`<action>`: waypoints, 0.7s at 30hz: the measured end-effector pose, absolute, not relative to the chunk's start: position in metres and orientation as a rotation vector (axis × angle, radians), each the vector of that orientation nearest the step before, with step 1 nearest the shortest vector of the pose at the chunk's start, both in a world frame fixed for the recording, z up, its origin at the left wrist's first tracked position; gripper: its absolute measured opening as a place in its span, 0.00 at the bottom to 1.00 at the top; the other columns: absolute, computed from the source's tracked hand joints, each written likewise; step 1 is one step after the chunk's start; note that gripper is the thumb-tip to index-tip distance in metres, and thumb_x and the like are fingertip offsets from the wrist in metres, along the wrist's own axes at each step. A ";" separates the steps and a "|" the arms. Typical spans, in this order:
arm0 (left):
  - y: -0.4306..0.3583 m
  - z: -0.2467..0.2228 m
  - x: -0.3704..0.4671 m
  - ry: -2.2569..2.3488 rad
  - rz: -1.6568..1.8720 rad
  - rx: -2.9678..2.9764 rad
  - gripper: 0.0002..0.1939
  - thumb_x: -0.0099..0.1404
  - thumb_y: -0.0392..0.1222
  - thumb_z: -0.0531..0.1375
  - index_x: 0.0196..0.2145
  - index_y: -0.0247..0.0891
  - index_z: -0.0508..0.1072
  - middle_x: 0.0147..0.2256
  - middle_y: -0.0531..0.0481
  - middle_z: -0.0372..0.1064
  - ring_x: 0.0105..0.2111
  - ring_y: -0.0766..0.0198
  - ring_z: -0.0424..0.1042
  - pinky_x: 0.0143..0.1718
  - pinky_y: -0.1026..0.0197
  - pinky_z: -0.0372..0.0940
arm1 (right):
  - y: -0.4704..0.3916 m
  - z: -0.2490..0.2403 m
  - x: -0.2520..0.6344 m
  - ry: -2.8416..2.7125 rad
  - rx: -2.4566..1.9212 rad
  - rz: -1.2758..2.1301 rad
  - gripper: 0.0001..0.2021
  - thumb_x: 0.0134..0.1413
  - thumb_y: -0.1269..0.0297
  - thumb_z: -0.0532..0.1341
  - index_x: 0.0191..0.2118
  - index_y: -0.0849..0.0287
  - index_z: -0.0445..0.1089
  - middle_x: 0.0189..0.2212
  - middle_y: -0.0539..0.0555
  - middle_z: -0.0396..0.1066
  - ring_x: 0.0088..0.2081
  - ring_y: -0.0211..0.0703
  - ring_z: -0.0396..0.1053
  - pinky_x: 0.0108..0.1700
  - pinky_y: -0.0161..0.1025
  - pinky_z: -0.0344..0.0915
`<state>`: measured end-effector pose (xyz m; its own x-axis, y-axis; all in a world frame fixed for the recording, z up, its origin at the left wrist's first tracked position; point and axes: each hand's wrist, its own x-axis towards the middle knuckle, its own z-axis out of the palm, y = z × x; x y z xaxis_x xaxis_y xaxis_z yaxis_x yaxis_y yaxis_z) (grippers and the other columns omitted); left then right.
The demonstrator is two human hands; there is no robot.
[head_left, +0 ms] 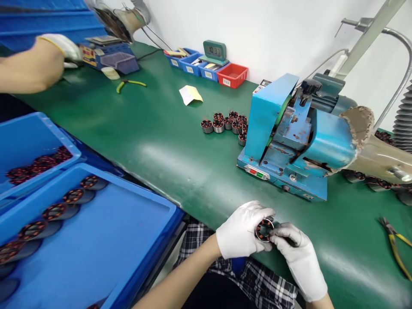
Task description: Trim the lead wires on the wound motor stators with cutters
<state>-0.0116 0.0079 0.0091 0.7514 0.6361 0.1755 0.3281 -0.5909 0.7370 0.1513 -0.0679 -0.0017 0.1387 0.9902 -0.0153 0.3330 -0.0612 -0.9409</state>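
A motor stator [264, 230], a metal ring with copper-wound poles inside, is held over the near edge of the green table. My left hand [243, 231], in a white glove, wraps round its left side. My right hand [294, 249], also gloved and dirty at the fingertips, is closed with its fingertips at the stator's right rim. Whether those fingers pinch a wire there is too small to make out. Beyond my hands stands a blue grinding machine [286, 141], and a group of similar stators [218, 125] sits to its left.
At left are a blue tray [106, 240] with a row of stators and a blue bin [35, 124] of wound parts. Yellow-handled pliers [394, 244] lie at right, green-handled cutters [124, 85] farther back. A co-worker's gloved hand [62, 47] is at upper left. Small bins [233, 76] line the wall.
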 end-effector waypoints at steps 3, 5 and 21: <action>0.007 0.009 -0.011 0.724 0.574 2.231 0.27 0.48 0.44 0.67 0.44 0.36 0.63 0.39 0.47 0.69 0.39 0.57 0.68 0.49 0.52 0.59 | -0.066 -0.006 0.150 -1.088 -1.687 1.000 0.07 0.43 0.60 0.64 0.24 0.58 0.72 0.24 0.53 0.73 0.28 0.43 0.70 0.32 0.36 0.67; 0.008 0.009 -0.010 0.723 0.559 2.230 0.27 0.48 0.43 0.67 0.44 0.36 0.62 0.38 0.48 0.69 0.38 0.57 0.69 0.50 0.51 0.58 | -0.063 -0.006 0.151 -1.012 -1.750 1.051 0.09 0.44 0.57 0.63 0.26 0.59 0.72 0.26 0.54 0.74 0.29 0.44 0.70 0.32 0.37 0.66; 0.008 0.002 -0.011 0.721 0.575 2.256 0.29 0.51 0.51 0.65 0.47 0.36 0.61 0.39 0.47 0.68 0.39 0.56 0.67 0.46 0.52 0.60 | -0.069 0.010 0.175 -1.899 -1.609 0.466 0.17 0.50 0.60 0.62 0.48 0.47 0.68 0.54 0.56 0.62 0.54 0.53 0.60 0.51 0.51 0.63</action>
<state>-0.0112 0.0077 0.0023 0.7477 0.6353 0.1931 0.3297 -0.6077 0.7225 0.1746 -0.0695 0.0100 -0.0851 0.9726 0.2162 0.7622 0.2033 -0.6145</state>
